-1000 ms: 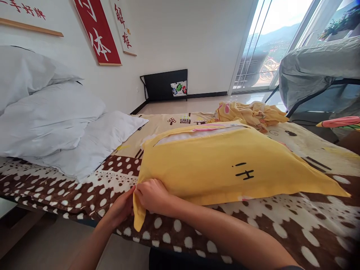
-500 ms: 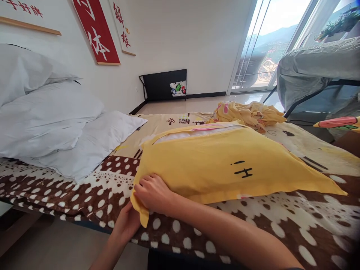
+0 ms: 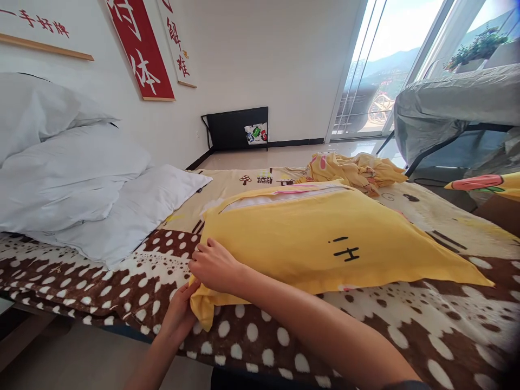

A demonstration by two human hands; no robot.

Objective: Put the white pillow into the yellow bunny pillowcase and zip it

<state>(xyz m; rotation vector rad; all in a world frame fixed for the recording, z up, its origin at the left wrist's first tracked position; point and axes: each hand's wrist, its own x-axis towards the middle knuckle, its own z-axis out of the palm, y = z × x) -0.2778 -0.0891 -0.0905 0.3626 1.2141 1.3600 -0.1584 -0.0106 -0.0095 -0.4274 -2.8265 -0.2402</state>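
A yellow pillowcase (image 3: 280,238) with "Hi" printed on it lies on the bed, filled by a pillow. Along its far side the opening gapes, and a strip of the white pillow (image 3: 260,203) shows there. My right hand (image 3: 215,265) is closed, its fingers curled over the pillowcase's left edge near the front corner. Just below it, my left hand (image 3: 179,311) pinches the same edge from outside; its fingertips are partly hidden behind the cloth. The corner flap hangs down between my hands and the blanket.
White pillows (image 3: 73,168) are piled at the left on the patterned brown and cream blanket (image 3: 268,336). Crumpled yellow cloth (image 3: 349,170) lies beyond the pillowcase. A covered grey piece of furniture (image 3: 455,103) stands at the right. The bed's front edge runs below my hands.
My right hand has slid slightly up and left along the pillowcase edge. The corner cloth is more bunched between my hands. The view has tilted a little upward.
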